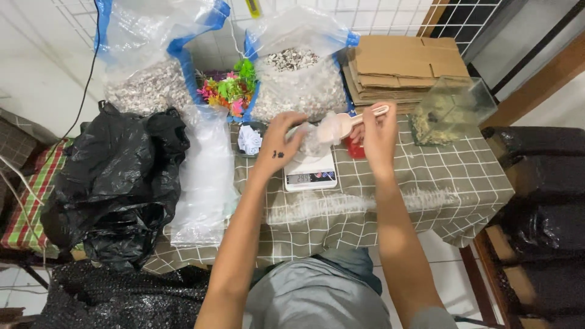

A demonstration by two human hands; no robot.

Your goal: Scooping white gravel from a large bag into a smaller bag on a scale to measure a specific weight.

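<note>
Nearest the camera is the person's grey shirt, with both forearms reaching out over the bench (439, 189) and its checked cloth. The left hand (281, 143) has its grip closed on a small clear bag (312, 137) that sits on the white kitchen scale (310, 175) near the middle of the bench. The right hand (378, 131) pinches the handle of a pale scoop (339, 126), tipped over the bag's mouth. The bag looks thin, limp and slippery, best held at its rim; the scoop is stiff and light, taken by the handle end. What fills the scoop is hard to tell, probably gravel. Along the far edge stand two large bags of gravel (298, 85), coloured plastic plants (231, 90) and flattened cardboard (402, 67); a black bag (116, 183) slumps over the left edge.
</note>
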